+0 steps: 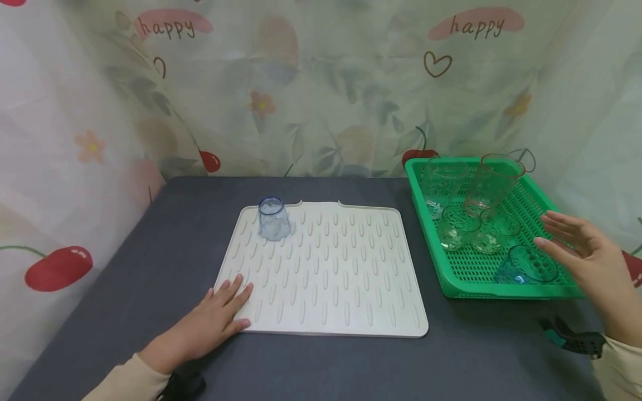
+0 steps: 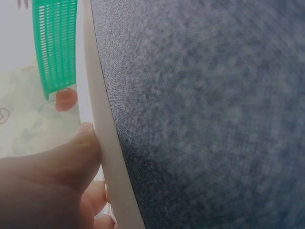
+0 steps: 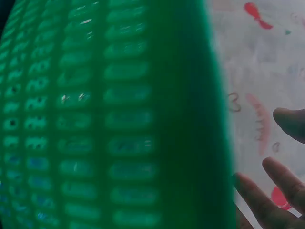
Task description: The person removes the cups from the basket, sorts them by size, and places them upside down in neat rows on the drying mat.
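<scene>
My left hand rests on the near-left corner of a white ribbed draining mat, fingers spread, thumb along its front edge. The left wrist view shows the thumb against the mat's rim. An upside-down blue-tinted glass stands on the mat's back-left corner. Over the right side of a green basket hovers my right hand, fingers extended and holding nothing. A blue glass in the basket is nearest to it. In the right wrist view the fingers show beyond the basket's wall.
Several clear glasses share the basket: a tall tumbler, a pink-rimmed handled mug and two short glasses, one near the middle. A dark grey cloth covers the table. Printed curtains stand behind and at both sides.
</scene>
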Demonstrator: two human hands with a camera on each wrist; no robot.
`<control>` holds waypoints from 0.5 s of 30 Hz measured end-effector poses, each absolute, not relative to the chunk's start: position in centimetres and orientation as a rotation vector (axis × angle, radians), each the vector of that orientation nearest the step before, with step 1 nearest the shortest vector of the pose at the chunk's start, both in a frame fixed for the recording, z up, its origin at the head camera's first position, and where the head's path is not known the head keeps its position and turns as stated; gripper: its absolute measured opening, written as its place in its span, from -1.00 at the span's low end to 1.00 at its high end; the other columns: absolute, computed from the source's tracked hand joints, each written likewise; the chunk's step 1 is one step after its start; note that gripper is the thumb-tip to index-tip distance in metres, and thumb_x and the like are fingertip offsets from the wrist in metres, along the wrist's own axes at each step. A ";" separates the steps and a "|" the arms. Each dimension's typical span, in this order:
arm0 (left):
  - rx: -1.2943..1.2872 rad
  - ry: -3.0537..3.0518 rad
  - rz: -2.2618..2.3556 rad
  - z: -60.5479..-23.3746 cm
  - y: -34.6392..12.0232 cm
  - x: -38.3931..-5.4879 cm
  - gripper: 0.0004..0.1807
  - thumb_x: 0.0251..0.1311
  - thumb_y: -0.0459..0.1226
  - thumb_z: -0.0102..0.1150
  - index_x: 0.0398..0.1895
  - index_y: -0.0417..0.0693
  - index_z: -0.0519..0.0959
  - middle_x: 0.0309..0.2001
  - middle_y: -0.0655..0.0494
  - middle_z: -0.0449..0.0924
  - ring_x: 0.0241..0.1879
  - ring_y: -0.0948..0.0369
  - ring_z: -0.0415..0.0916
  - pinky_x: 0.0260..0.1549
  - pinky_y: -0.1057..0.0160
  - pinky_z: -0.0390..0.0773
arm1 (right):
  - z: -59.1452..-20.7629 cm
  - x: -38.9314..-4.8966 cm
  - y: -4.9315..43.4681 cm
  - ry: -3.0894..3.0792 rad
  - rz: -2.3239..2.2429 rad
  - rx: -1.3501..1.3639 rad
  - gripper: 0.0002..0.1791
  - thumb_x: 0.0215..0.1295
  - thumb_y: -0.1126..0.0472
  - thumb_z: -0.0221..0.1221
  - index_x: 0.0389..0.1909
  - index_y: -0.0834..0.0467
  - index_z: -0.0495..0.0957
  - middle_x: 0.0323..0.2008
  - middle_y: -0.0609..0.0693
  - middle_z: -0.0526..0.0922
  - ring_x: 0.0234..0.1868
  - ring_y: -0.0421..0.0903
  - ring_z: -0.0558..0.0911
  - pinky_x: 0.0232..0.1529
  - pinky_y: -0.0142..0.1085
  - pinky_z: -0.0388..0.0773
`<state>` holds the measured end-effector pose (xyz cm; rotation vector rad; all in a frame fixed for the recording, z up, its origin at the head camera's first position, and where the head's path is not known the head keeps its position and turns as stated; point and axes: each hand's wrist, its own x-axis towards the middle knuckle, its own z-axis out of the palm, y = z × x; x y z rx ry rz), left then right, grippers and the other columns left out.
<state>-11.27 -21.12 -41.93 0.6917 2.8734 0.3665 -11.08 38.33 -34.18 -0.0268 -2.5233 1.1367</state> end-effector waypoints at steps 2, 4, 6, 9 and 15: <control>0.690 2.871 0.369 -42.0 -21.1 -11.2 -0.23 0.33 0.14 -0.02 0.48 -0.08 0.18 0.49 -0.23 0.02 0.44 -0.27 0.00 0.28 -0.37 0.03 | -34.8 -11.4 39.1 -2.600 1.105 -0.065 -0.33 0.42 0.05 0.11 0.48 -0.11 0.11 0.42 -0.25 0.21 0.27 -0.59 0.20 0.08 -0.78 0.18; 0.688 2.872 0.367 -42.0 -21.1 -11.2 -0.23 0.33 0.14 -0.02 0.48 -0.07 0.18 0.49 -0.23 0.03 0.44 -0.27 0.00 0.28 -0.37 0.03 | -35.2 -11.8 39.8 -2.672 1.078 -0.099 -0.29 0.41 -0.01 0.10 0.50 -0.10 0.07 0.48 -0.11 0.14 0.39 -0.47 0.16 0.32 -0.48 0.23; 0.687 2.875 0.366 -42.0 -21.1 -11.2 -0.23 0.33 0.14 -0.02 0.47 -0.08 0.19 0.49 -0.23 0.03 0.44 -0.27 0.00 0.28 -0.37 0.04 | -35.5 -12.2 40.3 -2.741 1.049 -0.117 -0.25 0.41 -0.06 0.09 0.52 -0.06 0.02 0.50 0.09 0.08 0.49 -0.14 0.15 0.35 -0.01 0.23; 0.683 2.875 0.366 -41.9 -21.1 -11.2 -0.23 0.33 0.14 -0.02 0.47 -0.07 0.18 0.49 -0.22 0.03 0.44 -0.27 0.00 0.28 -0.36 0.03 | -35.6 -12.7 40.8 -2.829 1.029 -0.120 -0.19 0.40 -0.10 0.09 0.53 0.07 -0.01 0.47 0.33 0.05 0.40 0.37 0.13 0.07 0.37 0.18; 0.687 2.876 0.363 -42.0 -21.1 -11.2 -0.22 0.33 0.15 -0.03 0.48 -0.07 0.17 0.50 -0.21 0.02 0.44 -0.26 -0.01 0.28 -0.36 0.04 | -35.0 -13.6 41.3 -3.053 0.919 -0.041 -0.13 0.40 -0.11 0.09 0.48 0.33 -0.02 0.39 0.53 0.00 0.27 0.57 0.12 -0.04 0.35 0.25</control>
